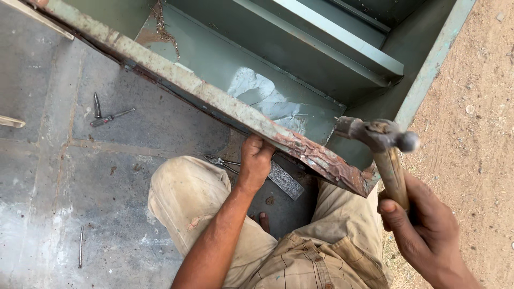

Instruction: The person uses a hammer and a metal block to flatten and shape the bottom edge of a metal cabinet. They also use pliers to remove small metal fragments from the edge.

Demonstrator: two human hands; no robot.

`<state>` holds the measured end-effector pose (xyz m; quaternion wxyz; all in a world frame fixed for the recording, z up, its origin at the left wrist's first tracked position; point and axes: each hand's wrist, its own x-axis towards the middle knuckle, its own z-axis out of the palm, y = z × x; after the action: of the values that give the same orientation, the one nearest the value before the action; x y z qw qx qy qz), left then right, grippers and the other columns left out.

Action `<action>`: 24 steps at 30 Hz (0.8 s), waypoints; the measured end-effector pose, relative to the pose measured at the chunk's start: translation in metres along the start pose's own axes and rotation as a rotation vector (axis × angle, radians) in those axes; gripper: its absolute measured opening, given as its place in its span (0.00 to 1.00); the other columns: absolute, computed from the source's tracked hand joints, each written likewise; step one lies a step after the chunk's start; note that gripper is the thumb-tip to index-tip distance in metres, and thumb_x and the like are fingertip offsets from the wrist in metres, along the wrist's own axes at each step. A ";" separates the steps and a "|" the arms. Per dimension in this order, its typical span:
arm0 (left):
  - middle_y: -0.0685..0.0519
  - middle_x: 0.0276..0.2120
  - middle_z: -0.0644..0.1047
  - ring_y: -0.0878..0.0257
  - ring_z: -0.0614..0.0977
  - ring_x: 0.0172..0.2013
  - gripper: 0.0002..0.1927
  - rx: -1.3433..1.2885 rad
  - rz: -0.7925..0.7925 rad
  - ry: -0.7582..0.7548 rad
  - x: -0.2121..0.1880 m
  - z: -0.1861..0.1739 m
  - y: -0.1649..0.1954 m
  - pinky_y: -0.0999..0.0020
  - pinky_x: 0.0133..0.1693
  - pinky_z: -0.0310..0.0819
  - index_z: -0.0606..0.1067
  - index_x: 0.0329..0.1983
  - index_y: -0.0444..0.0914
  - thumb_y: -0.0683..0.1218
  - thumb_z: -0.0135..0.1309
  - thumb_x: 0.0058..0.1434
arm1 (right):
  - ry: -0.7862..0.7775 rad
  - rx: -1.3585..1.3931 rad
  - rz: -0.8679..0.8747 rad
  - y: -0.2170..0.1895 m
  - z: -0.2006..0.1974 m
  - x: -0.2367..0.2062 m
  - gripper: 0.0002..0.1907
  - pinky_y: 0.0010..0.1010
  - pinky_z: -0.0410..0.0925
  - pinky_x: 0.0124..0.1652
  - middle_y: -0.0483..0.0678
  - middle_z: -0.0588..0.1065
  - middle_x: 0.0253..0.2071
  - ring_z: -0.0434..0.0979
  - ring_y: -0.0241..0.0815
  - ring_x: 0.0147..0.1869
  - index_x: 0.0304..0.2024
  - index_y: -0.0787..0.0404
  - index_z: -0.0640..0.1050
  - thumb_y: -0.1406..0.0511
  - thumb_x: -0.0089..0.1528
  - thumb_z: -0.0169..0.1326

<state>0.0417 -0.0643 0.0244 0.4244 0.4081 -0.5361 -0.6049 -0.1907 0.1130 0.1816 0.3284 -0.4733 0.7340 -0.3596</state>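
A green metal cabinet (300,59) lies on its side in front of me, its near edge (225,104) rusted and flaking toward the right corner (342,171). My left hand (256,160) grips that rusted edge from below, near its right end. My right hand (423,225) holds a hammer by its wooden handle (393,179), with the worn metal head (377,132) raised just above and right of the rusted corner. My knees in beige trousers (187,198) are under the edge.
On the grey stone floor lie a screwdriver (111,118) and a punch (97,104) at the left, pliers (222,161) and a flat metal file (285,181) by my left hand, and a nail (81,246). Bare dirt ground (471,107) runs along the right.
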 end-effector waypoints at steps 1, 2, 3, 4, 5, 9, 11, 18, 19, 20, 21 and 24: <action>0.50 0.29 0.81 0.63 0.76 0.30 0.10 0.070 -0.044 0.003 0.000 0.000 0.003 0.66 0.36 0.71 0.80 0.38 0.31 0.34 0.47 0.64 | 0.000 0.016 -0.118 -0.005 -0.001 0.009 0.26 0.26 0.68 0.26 0.42 0.75 0.29 0.72 0.31 0.26 0.64 0.62 0.71 0.58 0.66 0.52; 0.51 0.30 0.81 0.64 0.78 0.32 0.10 0.028 -0.022 0.009 -0.001 0.001 0.005 0.67 0.39 0.72 0.80 0.38 0.31 0.34 0.47 0.62 | -0.077 -0.137 -0.026 -0.010 -0.001 0.019 0.28 0.28 0.69 0.27 0.44 0.75 0.28 0.74 0.34 0.26 0.67 0.57 0.70 0.57 0.65 0.55; 0.52 0.32 0.82 0.64 0.80 0.34 0.11 -0.014 0.001 0.015 -0.001 0.002 0.007 0.68 0.41 0.73 0.79 0.38 0.32 0.34 0.46 0.60 | -0.153 -0.289 0.066 -0.015 -0.004 0.031 0.32 0.30 0.70 0.28 0.46 0.76 0.26 0.75 0.36 0.26 0.70 0.52 0.70 0.57 0.64 0.58; 0.52 0.34 0.83 0.65 0.81 0.36 0.11 -0.056 0.024 0.020 -0.001 0.002 0.008 0.69 0.43 0.74 0.79 0.37 0.32 0.35 0.45 0.58 | -0.229 -0.441 0.159 -0.019 -0.005 0.041 0.35 0.32 0.71 0.28 0.48 0.76 0.24 0.77 0.39 0.26 0.73 0.47 0.70 0.56 0.63 0.61; 0.52 0.33 0.83 0.64 0.81 0.35 0.11 -0.029 0.023 0.031 -0.001 0.003 0.009 0.68 0.42 0.74 0.79 0.37 0.32 0.35 0.45 0.58 | -0.261 -0.455 0.228 -0.023 -0.006 0.047 0.35 0.33 0.72 0.29 0.49 0.77 0.25 0.78 0.40 0.26 0.73 0.44 0.68 0.56 0.63 0.61; 0.50 0.33 0.82 0.63 0.80 0.34 0.11 0.023 0.024 0.073 -0.002 0.002 0.005 0.67 0.41 0.73 0.79 0.36 0.31 0.34 0.46 0.56 | -0.167 -0.237 -0.133 -0.028 -0.002 0.063 0.31 0.31 0.74 0.33 0.53 0.80 0.33 0.83 0.39 0.33 0.71 0.48 0.64 0.57 0.66 0.55; 0.49 0.32 0.82 0.63 0.80 0.34 0.11 0.045 0.026 0.090 -0.004 0.001 0.000 0.66 0.41 0.73 0.79 0.36 0.31 0.34 0.45 0.56 | -0.208 -0.215 -0.251 -0.027 0.002 0.068 0.32 0.32 0.76 0.34 0.52 0.82 0.36 0.86 0.40 0.34 0.71 0.50 0.65 0.59 0.65 0.55; 0.50 0.31 0.83 0.63 0.80 0.33 0.14 0.056 0.004 0.100 -0.008 0.001 -0.007 0.66 0.40 0.73 0.80 0.36 0.32 0.34 0.45 0.53 | -0.114 -0.243 -0.201 -0.040 0.000 0.059 0.32 0.40 0.75 0.40 0.52 0.81 0.37 0.86 0.50 0.39 0.71 0.48 0.65 0.61 0.64 0.55; 0.50 0.32 0.83 0.63 0.80 0.33 0.14 0.051 0.004 0.100 -0.007 0.001 -0.006 0.67 0.40 0.74 0.80 0.36 0.32 0.34 0.44 0.53 | 0.008 -0.139 -0.366 -0.041 0.001 0.060 0.29 0.40 0.75 0.42 0.54 0.80 0.40 0.85 0.52 0.42 0.71 0.51 0.65 0.63 0.66 0.52; 0.50 0.32 0.82 0.63 0.80 0.34 0.12 0.053 0.020 0.107 -0.006 0.002 -0.006 0.67 0.41 0.73 0.80 0.36 0.32 0.34 0.45 0.55 | -0.086 -0.232 -0.283 -0.041 0.002 0.059 0.31 0.40 0.75 0.39 0.52 0.81 0.38 0.85 0.50 0.40 0.71 0.51 0.67 0.62 0.64 0.55; 0.50 0.32 0.82 0.63 0.80 0.34 0.11 0.056 0.038 0.116 -0.006 0.002 -0.005 0.67 0.41 0.73 0.80 0.35 0.32 0.34 0.46 0.56 | -0.179 -0.324 -0.199 -0.041 0.002 0.059 0.34 0.40 0.75 0.37 0.51 0.82 0.36 0.86 0.47 0.37 0.71 0.50 0.68 0.61 0.61 0.58; 0.51 0.33 0.82 0.63 0.80 0.35 0.10 0.032 0.062 0.115 -0.005 0.003 -0.005 0.67 0.42 0.74 0.79 0.36 0.33 0.33 0.47 0.57 | -0.363 -0.515 0.097 -0.035 0.005 0.059 0.37 0.38 0.76 0.37 0.49 0.83 0.32 0.87 0.44 0.33 0.72 0.43 0.67 0.59 0.61 0.62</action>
<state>0.0400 -0.0583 0.0200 0.4665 0.4319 -0.5329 -0.5584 -0.1905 0.0466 0.2006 0.3399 -0.5619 0.7521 -0.0556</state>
